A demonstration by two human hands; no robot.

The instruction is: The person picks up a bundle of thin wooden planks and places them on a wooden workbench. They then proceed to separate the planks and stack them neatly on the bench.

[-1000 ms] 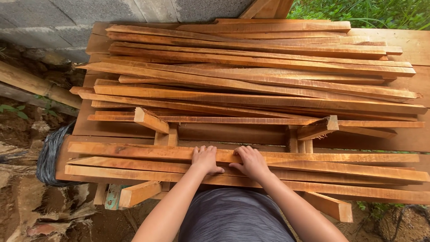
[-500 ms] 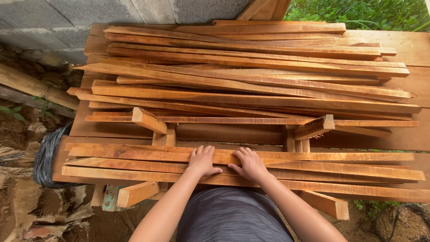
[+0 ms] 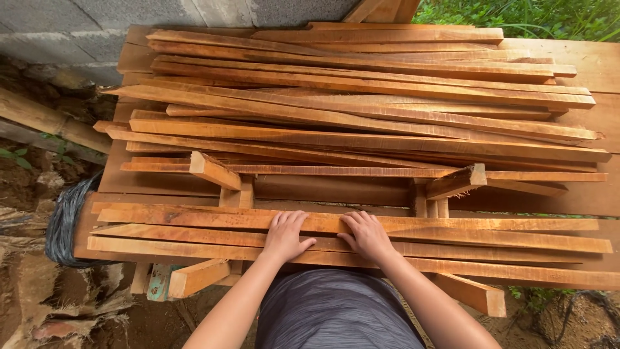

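A rough wooden workbench (image 3: 161, 184) is seen from above, set against a grey block wall (image 3: 97, 22), with grass (image 3: 516, 13) beyond its far right corner and bare earth below. The bench serves as the landmark here. Across its far half a large pile of long sawn wood strips (image 3: 361, 103) is stacked lengthwise (edges uneven, some tapering). Along its near edge a smaller bundle of strips (image 3: 452, 236) is laid, resting on short cross blocks (image 3: 213, 171) that stick up from the bench. Both hands are placed flat on this near bundle, side by side and slightly apart: the left hand (image 3: 285, 236) with fingers spread and palm down, the right hand (image 3: 367, 236) likewise flat. Nothing is clasped by either; the strips are only pressed from above. At the bench's near left end a coil of dark wire (image 3: 64, 226) is hung.
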